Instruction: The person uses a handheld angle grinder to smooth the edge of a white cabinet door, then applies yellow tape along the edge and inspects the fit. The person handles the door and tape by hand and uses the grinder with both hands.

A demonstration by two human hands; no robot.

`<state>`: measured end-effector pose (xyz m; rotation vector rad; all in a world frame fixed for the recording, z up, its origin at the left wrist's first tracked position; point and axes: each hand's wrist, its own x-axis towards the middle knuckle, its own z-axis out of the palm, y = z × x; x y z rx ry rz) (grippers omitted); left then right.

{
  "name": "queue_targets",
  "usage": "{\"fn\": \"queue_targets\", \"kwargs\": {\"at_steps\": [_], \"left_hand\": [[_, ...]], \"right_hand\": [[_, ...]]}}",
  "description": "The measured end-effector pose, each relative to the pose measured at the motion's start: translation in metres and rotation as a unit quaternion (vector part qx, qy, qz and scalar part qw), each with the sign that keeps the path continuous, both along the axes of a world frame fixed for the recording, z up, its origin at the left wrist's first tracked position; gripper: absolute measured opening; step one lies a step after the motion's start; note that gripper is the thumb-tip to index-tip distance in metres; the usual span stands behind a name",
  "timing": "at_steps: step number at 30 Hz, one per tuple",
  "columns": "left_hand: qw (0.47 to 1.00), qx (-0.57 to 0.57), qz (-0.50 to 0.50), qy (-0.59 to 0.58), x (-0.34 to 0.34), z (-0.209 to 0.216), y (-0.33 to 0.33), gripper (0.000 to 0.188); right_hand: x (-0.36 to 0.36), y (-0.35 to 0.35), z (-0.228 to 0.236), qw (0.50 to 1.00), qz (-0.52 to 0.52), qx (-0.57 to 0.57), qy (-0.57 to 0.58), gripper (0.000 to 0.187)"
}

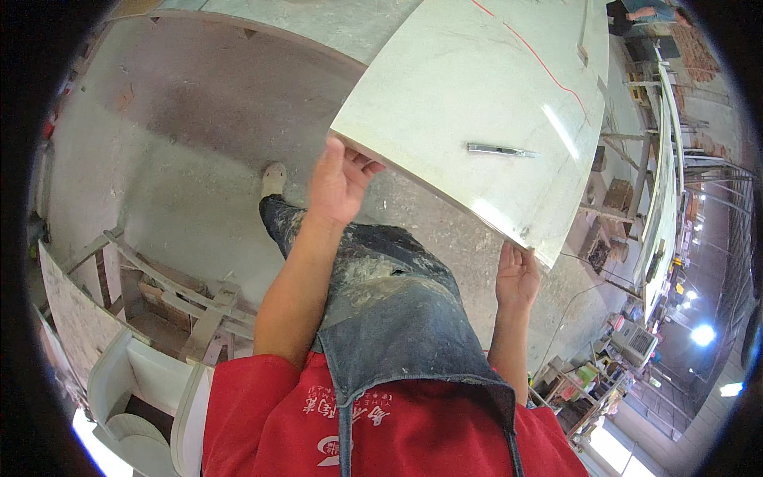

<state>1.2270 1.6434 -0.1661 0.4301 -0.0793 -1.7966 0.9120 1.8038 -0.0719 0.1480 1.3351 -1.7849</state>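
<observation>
slab [445, 119]: looking heavy, brittle; edges offering grip
left hand [340, 181]: holding one corner
right hand [517, 278]: seemingly holding another

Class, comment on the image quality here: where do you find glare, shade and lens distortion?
Head view: pale streaks of glare on the glossy white slab, and a lamp at right burnt out to white; head view again: the floor darker at upper left; head view, too: the slab's right edge looks bowed, with black closing in the corners.
</observation>
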Motion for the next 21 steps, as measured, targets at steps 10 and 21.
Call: {"fn": "queue_targets", "kwargs": {"at_steps": [10, 21], "left_hand": [[0.991, -0.089, -0.073, -0.061, -0.036, -0.01, 0.007, 0.032], [0.982, -0.093, -0.157, -0.057, -0.06, -0.02, 0.017, 0.026]], "right_hand": [[-0.011, 0.006, -0.01, 0.999, 0.009, -0.027, -0.022, 0.028], [-0.003, 0.004, -0.004, 0.999, 0.008, -0.036, -0.02, 0.031]]}}
